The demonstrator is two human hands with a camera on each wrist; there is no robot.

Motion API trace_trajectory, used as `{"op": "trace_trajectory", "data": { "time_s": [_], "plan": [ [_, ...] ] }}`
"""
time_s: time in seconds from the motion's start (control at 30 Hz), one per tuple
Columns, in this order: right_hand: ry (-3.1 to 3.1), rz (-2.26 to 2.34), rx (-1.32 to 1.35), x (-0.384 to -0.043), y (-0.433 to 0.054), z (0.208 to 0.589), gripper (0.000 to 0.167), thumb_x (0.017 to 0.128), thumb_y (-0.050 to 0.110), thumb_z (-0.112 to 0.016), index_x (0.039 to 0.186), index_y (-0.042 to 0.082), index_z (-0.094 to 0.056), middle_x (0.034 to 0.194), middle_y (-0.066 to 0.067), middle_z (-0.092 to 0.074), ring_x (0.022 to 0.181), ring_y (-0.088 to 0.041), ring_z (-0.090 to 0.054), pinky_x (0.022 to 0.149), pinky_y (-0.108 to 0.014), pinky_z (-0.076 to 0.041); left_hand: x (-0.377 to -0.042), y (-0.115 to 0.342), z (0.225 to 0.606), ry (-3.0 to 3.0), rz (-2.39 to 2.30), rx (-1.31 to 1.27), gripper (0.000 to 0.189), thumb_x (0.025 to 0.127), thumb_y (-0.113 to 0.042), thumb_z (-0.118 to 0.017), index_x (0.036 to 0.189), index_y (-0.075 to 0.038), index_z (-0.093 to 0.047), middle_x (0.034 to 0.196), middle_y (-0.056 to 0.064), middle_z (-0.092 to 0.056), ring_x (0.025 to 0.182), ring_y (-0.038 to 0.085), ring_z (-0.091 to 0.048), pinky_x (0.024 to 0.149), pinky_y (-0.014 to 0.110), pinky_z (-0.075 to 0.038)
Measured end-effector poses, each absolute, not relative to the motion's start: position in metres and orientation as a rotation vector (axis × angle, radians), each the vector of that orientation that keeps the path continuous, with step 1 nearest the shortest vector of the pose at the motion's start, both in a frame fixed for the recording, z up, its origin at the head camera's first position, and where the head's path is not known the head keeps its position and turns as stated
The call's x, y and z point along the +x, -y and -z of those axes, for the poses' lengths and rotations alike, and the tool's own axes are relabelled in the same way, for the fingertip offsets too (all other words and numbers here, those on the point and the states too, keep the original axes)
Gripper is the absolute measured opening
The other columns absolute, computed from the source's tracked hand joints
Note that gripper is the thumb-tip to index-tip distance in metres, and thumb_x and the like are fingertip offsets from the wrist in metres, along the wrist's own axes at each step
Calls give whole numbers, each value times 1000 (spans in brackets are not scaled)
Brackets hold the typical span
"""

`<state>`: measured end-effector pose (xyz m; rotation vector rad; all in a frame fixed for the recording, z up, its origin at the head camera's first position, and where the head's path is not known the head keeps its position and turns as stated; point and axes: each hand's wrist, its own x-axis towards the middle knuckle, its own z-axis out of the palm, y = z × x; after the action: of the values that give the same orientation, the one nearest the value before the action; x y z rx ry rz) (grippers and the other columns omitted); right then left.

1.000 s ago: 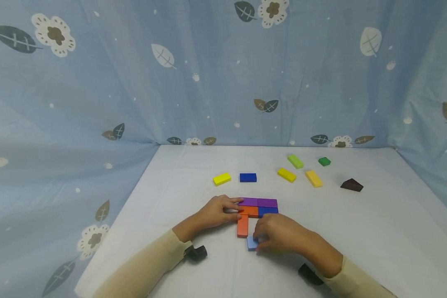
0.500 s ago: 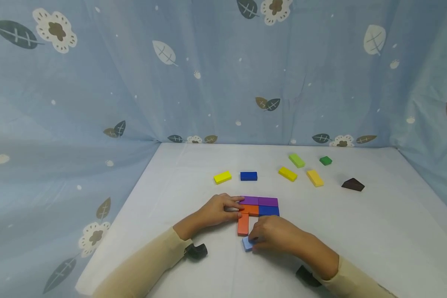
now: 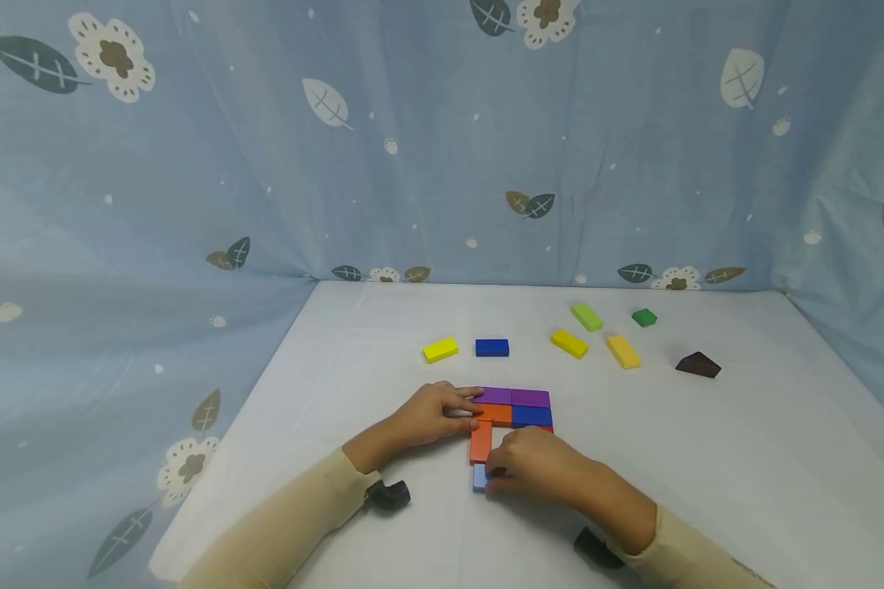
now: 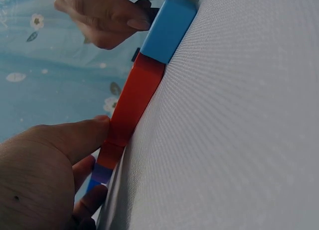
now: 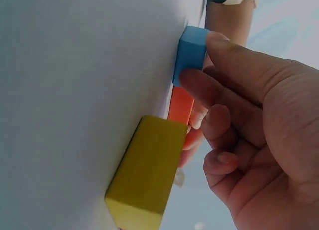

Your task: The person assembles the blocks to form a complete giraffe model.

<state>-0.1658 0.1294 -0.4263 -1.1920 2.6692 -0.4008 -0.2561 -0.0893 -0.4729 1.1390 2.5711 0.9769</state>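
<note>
My right hand (image 3: 538, 466) pinches a light blue block (image 3: 480, 478) between thumb and finger. In the left wrist view that light blue block (image 4: 170, 28) meets the end of an upright-lying orange-red block (image 3: 480, 442). My left hand (image 3: 430, 415) lies along the left side of the arrangement, extended fingertips touching the purple block (image 3: 495, 396), the orange block (image 3: 495, 414) and the orange-red one. A second purple block (image 3: 530, 398) and a blue block (image 3: 532, 416) complete the two rows. Beside my right hand, a yellow block (image 5: 147, 172) shows in the right wrist view; the hand hides it from the head view.
Toward the back of the white table (image 3: 383, 319) lie yellow (image 3: 440, 350) and dark blue (image 3: 492, 348) blocks. Farther right are another yellow block (image 3: 570, 343), light green (image 3: 587, 316), pale orange (image 3: 623, 352), green (image 3: 644, 317) and dark brown (image 3: 698, 365) pieces. A patterned curtain (image 3: 442, 164) hangs behind.
My right hand has slid left with the light blue block, which now lines up below the orange-red block. A red edge has come into view under the blue block. My left hand stays put.
</note>
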Motion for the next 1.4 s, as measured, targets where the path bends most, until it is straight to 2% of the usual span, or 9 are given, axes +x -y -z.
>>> {"op": "trace_trajectory", "data": {
  "time_s": [0.97, 1.4],
  "plan": [
    [-2688, 456, -1202, -170, -126, 430, 16, 83, 34, -78, 92, 21, -75, 76, 21, -63, 69, 4, -56, 69, -19, -49, -259, 89, 477, -2560, -990, 1143, 38, 88, -49, -67, 119, -28, -72, 135, -23, -51, 99, 0, -53, 78, 24, -45],
    [-2682, 477, -1201, -170, -126, 429, 14, 84, 32, -78, 91, 21, -73, 76, 21, -61, 69, 5, -55, 70, -19, -49, -258, 89, 475, -2565, -1022, 1185, 32, 88, -40, -71, 117, -25, -73, 133, -19, -55, 101, 1, -55, 80, 24, -45]
  ]
}}
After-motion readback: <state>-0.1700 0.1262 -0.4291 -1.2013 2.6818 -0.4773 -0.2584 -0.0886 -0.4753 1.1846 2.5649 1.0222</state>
